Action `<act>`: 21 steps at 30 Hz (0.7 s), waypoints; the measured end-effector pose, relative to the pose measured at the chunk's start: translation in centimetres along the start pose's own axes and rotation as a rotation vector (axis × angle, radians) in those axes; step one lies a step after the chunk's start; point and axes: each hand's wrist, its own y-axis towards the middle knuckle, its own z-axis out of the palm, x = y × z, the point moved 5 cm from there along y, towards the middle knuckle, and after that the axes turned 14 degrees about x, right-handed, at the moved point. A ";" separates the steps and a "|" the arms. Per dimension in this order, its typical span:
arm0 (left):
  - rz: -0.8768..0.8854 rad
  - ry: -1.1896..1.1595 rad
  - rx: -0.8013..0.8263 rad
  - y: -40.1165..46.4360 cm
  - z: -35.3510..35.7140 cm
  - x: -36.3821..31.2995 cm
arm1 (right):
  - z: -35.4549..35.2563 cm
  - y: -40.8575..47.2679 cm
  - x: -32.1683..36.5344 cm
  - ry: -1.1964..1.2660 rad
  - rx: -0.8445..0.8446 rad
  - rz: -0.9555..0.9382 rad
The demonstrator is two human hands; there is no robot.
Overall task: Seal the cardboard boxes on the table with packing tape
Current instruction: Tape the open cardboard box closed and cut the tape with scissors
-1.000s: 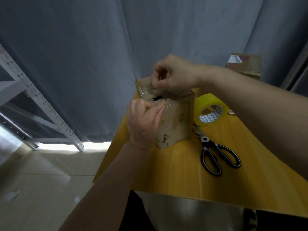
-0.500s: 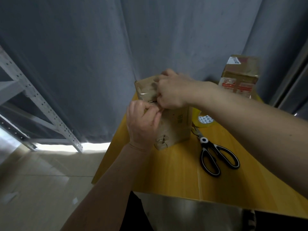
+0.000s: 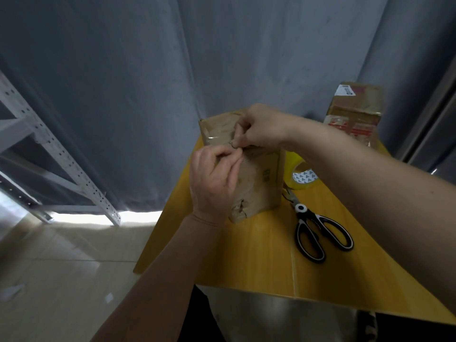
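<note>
While the small brown tape-wrapped cardboard box (image 3: 256,178) stands upright on the yellow wooden worktop (image 3: 259,248), left hand (image 3: 213,183) and right hand (image 3: 261,129) both pinch at its top front edge, fingers curled; yellow packing tape roll (image 3: 302,175) and black-handled scissors (image 3: 318,233) lie just right.

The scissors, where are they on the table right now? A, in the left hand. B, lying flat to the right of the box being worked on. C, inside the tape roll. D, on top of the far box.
B: the scissors lie flat on the table, right of the box, in neither hand.
</note>
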 end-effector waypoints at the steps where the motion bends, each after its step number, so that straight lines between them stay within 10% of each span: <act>1: 0.006 -0.014 0.028 -0.1 0.2 0.0 | 0.1 0.0 -0.3 0.052 -0.011 0.008; 10: -0.014 0.205 0.124 -0.1 -0.1 -0.8 | -2.5 -2.3 -4.6 0.492 -0.595 0.017; 21: -0.071 0.173 0.109 0.9 0.1 -1.7 | 2.3 -7.5 -12.6 -0.040 -0.847 0.208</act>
